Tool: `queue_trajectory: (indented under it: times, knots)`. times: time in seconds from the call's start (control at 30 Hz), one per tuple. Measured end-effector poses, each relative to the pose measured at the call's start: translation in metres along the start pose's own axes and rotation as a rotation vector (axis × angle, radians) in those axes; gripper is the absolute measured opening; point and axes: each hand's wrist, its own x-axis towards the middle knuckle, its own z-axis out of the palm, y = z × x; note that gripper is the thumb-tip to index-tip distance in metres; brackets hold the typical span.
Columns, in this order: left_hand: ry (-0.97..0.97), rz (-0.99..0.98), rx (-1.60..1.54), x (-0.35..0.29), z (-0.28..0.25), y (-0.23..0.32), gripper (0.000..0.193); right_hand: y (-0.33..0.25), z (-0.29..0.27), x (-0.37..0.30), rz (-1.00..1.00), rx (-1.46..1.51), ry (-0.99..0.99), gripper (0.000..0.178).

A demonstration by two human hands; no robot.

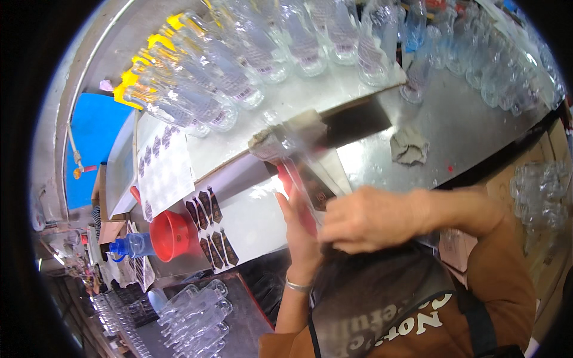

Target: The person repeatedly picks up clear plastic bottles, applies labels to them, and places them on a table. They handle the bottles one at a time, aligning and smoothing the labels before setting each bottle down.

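The left hand (302,238) holds a clear, glass-like bottle (298,182), tilted, in front of the body over the work table (256,209); its fingers extend along the bottle's side, partly blurred. The right hand (373,219) has its fingers curled in at a dark, patterned label (317,192) on the bottle; whether they pinch the label or press on it cannot be told. A red patch shows at the bottle, its nature unclear; the contents cannot be determined.

Containers nearby: a round red plastic bowl (171,237), contents not discernible, sits at the table's left side. Just beside it is a bluish transparent plastic bottle with a blue cap (134,244), fill level not readable. Along the far side stand rows of clear bottles with pale printing (256,56), yellow pieces showing near the necks at left; no coloured contents are visible through the walls. A further group of clear glass bottles (200,316) is at lower left, and another (540,197) lies against brown cardboard (555,143) at right.

Also noted: dark tapered labels (210,227) on a white sheet beside the bowl, and a crumpled grey cloth (409,146) on the metal surface.
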Motion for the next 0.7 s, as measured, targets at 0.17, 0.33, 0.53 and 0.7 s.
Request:
queue_trajectory:
  times: [0.17, 0.33, 0.53, 0.7]
  knots:
    - [0.027, -0.117, -0.023, -0.005, 0.006, -0.003, 0.122, 0.07, -0.032, 0.03, 0.139, -0.139, 0.456, 0.021]
    - [0.014, -0.101, -0.036, -0.005, 0.003, -0.005, 0.12, 0.005, 0.004, -0.048, 0.018, 0.158, 0.154, 0.024]
    - [0.004, -0.161, -0.02, -0.007, 0.004, -0.006, 0.118, 0.029, 0.002, -0.044, 0.13, 0.105, 0.373, 0.026]
    - [0.012, -0.106, 0.013, -0.007, 0.001, -0.003, 0.12, 0.001, 0.0, -0.042, 0.218, 0.262, 0.186, 0.024]
